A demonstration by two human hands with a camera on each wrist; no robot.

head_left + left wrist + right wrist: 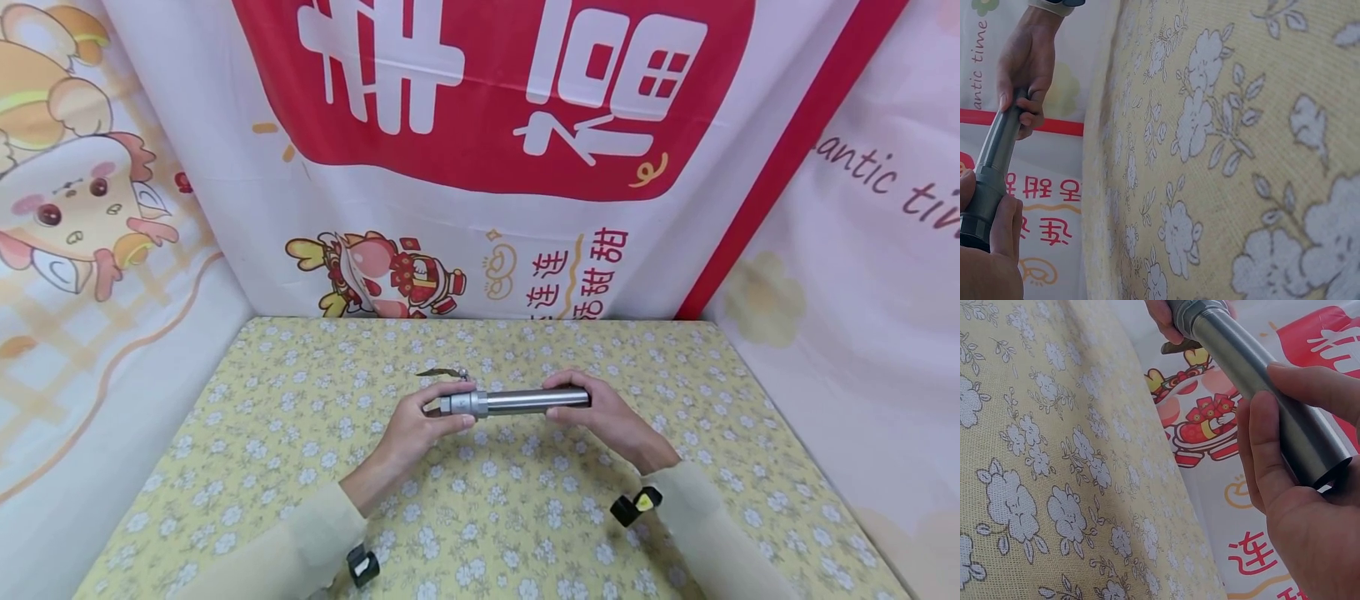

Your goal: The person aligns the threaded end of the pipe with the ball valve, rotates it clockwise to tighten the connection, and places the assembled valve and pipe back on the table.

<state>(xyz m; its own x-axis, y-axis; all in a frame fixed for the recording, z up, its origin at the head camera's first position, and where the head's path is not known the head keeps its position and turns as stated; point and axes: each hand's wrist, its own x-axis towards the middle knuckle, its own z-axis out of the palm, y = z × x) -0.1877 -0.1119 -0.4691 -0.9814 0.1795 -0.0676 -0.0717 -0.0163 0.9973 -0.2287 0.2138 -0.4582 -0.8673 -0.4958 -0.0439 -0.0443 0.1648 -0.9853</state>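
A steel pipe (517,402) is joined end to end with a metal ball valve (461,405), both lying nearly level in front of me above the cloth. My left hand (415,423) grips the valve body, thumb and fingers on opposite sides. Beyond the fingers a thin lever handle (437,372) sticks out to the left. Around the pipe's right part curl the fingers and thumb of my right hand (609,417). In the right wrist view the pipe's open end (1333,473) shows close to the right palm. The left wrist view has the hex end (974,230) of the valve between the left fingers.
A yellow cloth with white flowers (480,517) covers the table. Printed fabric hangs behind (480,217) and along both sides. Each wrist carries a small dark camera, such as the right one (636,506).
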